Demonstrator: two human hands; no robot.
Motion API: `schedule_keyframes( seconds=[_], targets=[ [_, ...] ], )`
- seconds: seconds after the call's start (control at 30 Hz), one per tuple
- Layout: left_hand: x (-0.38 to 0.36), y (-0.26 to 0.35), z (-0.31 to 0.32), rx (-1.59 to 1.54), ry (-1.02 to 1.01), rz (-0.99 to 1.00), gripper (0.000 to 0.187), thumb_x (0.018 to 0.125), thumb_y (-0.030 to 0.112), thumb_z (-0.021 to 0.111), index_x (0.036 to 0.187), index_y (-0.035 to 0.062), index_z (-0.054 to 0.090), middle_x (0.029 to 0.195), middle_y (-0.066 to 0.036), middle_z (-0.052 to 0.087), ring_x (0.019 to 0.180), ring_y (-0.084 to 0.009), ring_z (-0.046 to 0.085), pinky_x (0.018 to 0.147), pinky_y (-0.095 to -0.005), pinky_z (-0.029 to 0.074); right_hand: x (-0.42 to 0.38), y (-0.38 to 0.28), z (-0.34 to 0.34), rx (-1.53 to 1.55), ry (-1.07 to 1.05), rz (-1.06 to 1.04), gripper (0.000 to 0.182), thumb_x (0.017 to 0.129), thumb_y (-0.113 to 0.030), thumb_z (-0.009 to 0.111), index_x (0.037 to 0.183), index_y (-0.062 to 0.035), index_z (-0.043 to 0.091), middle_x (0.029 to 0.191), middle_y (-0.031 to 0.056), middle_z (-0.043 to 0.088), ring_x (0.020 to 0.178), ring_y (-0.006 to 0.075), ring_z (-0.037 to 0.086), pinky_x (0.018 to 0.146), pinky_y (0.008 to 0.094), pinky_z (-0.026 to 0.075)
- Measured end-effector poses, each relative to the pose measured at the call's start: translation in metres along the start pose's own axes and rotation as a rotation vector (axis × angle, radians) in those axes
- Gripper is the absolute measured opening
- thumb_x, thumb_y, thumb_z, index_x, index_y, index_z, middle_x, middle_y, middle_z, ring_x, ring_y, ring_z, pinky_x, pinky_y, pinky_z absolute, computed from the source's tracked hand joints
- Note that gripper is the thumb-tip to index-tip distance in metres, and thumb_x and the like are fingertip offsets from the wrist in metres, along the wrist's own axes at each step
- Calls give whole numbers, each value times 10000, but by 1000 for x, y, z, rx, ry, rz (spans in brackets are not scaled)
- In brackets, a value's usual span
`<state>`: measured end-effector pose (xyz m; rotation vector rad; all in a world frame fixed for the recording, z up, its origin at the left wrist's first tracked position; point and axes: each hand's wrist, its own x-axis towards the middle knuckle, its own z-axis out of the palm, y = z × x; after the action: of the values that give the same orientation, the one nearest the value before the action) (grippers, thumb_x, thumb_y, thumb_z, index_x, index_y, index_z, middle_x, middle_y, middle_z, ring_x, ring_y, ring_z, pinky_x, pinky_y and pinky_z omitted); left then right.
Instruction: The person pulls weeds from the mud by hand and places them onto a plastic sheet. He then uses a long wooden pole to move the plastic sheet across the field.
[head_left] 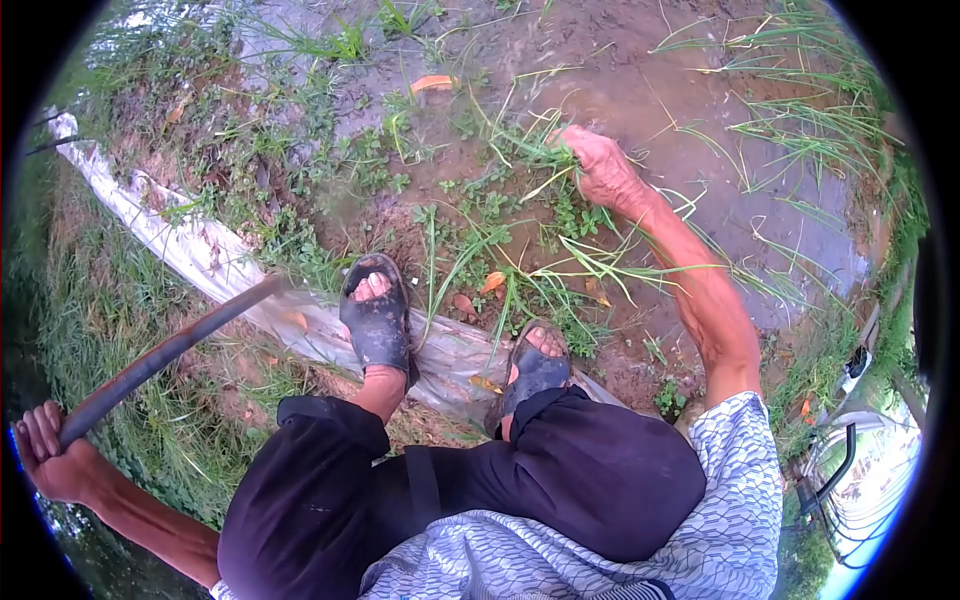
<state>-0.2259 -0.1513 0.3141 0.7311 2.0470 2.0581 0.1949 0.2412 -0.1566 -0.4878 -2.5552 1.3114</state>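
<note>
My right hand (598, 168) is closed around a tuft of green weeds (530, 145) above the wet, muddy soil (640, 90). Long thin leaves trail below my wrist and forearm. At the far left, my left hand (55, 455) holds one end of a dark, rounded handle (165, 355). The handle slants up and to the right, and its far end is near a strip of whitish plastic sheet (215, 262). Both feet, in dark sandals, stand at this strip, between my hands.
Low weeds (290, 225) cover the ground at upper left. Long-leaved green plants (800, 130) grow in the mud at upper right. Orange leaves (433, 84) lie scattered about. A bent black bar (840, 465) stands at lower right beside wires.
</note>
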Motion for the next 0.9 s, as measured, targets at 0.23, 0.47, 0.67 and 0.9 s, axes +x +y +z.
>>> schedule_keyframes(
  seconds=[0.23, 0.47, 0.67, 0.9],
  targets=[
    [5, 2, -6, -3, 7, -20, 315, 891, 0, 432, 630, 139, 322, 544, 20, 273, 469, -95, 279, 594, -283, 311, -13, -30, 44, -458, -399, -190, 339, 747, -31, 569, 1085, -20, 586, 1176, 147, 595, 829, 314, 670, 675, 430, 561],
    [-21, -19, 73, 459, 324, 292, 365, 838, 205, 527, 582, 235, 269, 529, 82, 139, 421, -64, 173, 432, -237, 186, -12, -52, 74, -672, -434, -128, 117, 753, -82, 593, 830, -2, 630, 800, 175, 638, 695, 306, 687, 572, 422, 554],
    [6, -4, -8, 11, 48, 38, 286, 901, 99, 425, 621, 122, 371, 552, -11, 344, 464, -131, 354, 599, -339, 374, 8, -62, 68, -551, -636, 121, 151, 678, -111, 633, 768, 3, 676, 781, 216, 679, 765, 378, 684, 666, 455, 559],
    [-6, -5, 8, 74, 115, 75, 304, 883, 88, 439, 599, 149, 347, 537, 16, 315, 457, -113, 331, 598, -314, 347, 15, -55, 38, -156, -704, 336, 212, 689, -175, 604, 713, 33, 634, 651, 189, 621, 604, 285, 623, 557, 402, 489]
  ],
)
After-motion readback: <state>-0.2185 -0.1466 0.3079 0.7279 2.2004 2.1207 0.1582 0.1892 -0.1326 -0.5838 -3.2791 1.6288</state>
